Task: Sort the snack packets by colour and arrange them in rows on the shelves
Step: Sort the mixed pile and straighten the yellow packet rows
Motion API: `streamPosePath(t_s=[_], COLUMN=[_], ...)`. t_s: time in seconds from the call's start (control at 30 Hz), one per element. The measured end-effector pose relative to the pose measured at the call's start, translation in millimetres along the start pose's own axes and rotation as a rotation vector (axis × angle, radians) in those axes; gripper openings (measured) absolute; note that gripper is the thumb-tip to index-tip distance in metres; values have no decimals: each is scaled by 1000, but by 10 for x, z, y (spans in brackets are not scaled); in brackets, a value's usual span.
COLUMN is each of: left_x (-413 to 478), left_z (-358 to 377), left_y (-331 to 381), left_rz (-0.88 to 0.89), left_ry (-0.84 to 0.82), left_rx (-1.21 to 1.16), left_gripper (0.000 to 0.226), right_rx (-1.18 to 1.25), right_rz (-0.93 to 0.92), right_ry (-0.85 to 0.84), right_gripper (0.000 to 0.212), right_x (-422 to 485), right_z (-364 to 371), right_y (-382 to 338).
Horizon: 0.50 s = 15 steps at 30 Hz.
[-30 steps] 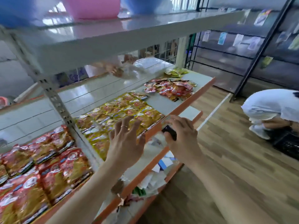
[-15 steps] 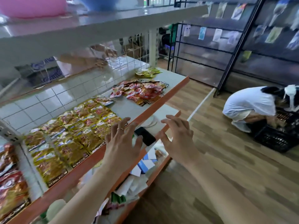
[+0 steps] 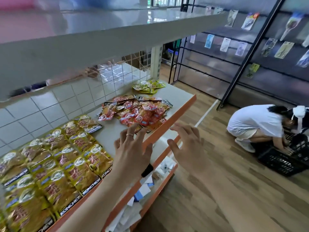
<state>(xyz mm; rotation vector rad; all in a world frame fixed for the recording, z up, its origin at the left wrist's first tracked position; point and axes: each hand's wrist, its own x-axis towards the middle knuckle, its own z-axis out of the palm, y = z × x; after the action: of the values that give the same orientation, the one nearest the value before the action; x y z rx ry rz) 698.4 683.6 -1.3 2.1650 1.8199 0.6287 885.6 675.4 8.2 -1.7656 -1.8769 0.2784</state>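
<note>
Both hands are reaching farther along the shelf (image 3: 177, 113) than half a second ago. The left hand (image 3: 132, 148), fingers spread and holding nothing, is hovering at the near edge of the heaped red snack packets (image 3: 138, 111). The right hand (image 3: 187, 146), likewise spread and empty, is hovering just off the shelf's orange edge. Gold snack packets (image 3: 55, 164) are lying in rows at the left, and green snack packets (image 3: 148, 84) at the far end.

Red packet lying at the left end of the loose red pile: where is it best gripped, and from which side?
Probably its near lower edge, pinched from the front. The red packet lies flat with that edge on bare shelf, while its right side meets the pile; the left hand is closest.
</note>
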Motion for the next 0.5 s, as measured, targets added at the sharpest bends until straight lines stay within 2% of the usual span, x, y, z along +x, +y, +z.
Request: streamPosePath(t_s=[0.4, 0.5], left_x=[943, 1176], left_z=[160, 259], left_y=[-34, -51], left_rz=[-56, -93], left_ry=[15, 23], left_rx=[-4, 18], left_gripper=[53, 62], right_rx=[37, 65], right_rz=[-103, -173], right_ry=[-67, -90], right_gripper=[41, 40], right_x=[1183, 1524], right_z=[189, 310], right_y=[243, 375])
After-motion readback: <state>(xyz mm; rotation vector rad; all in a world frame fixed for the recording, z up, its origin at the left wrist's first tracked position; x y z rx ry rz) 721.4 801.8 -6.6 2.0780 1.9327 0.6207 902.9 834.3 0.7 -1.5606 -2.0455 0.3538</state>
